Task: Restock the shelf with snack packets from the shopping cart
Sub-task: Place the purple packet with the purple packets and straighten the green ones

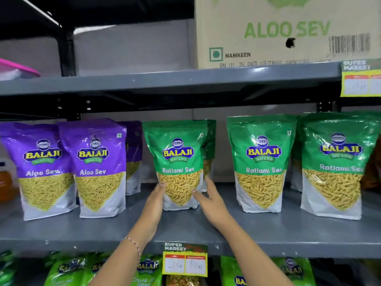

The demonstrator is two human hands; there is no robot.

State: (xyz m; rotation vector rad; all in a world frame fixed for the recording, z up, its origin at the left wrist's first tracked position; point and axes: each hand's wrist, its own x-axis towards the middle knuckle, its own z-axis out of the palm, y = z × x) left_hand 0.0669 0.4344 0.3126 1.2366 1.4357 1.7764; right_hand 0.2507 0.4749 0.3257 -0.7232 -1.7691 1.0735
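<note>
I had both hands on one green packet point(179, 166) that stood upright on the grey middle shelf point(226, 228). My left hand point(153, 205) cupped its lower left edge, fingers spread against the clear window. My right hand point(212, 200) lay open against its lower right side, thumb across the front and fingers reaching behind. Neither hand was closed tight; they pressed the packet between them. Its label read "BALAJI WAFERS" and "Ratlami Sev". Another green packet point(210, 149) stood just behind it.

To the right on the same shelf stood two more Ratlami Sev packets point(261, 164) point(338, 166) with the same Balaji badge, further green ones behind them. To the left stood purple packets point(41, 170) point(99, 168) marked "BALAJI" and "Aloo Sev", with a third purple one point(134, 157) set back behind them.

On the shelf above sat a cardboard carton point(288, 32) printed "ALOO SEV" in green and "NAMKEEN" beside a green dot mark, with a barcode at its right. A yellow price tag point(185, 259) headed "SUPER MARKET" hung from the middle shelf's front edge, its handwritten figures too blurred for me to read. A second tag point(360, 79) hung at upper right. Below, light green Balaji packets point(144, 269) showed partly; I could not read their names.
</note>
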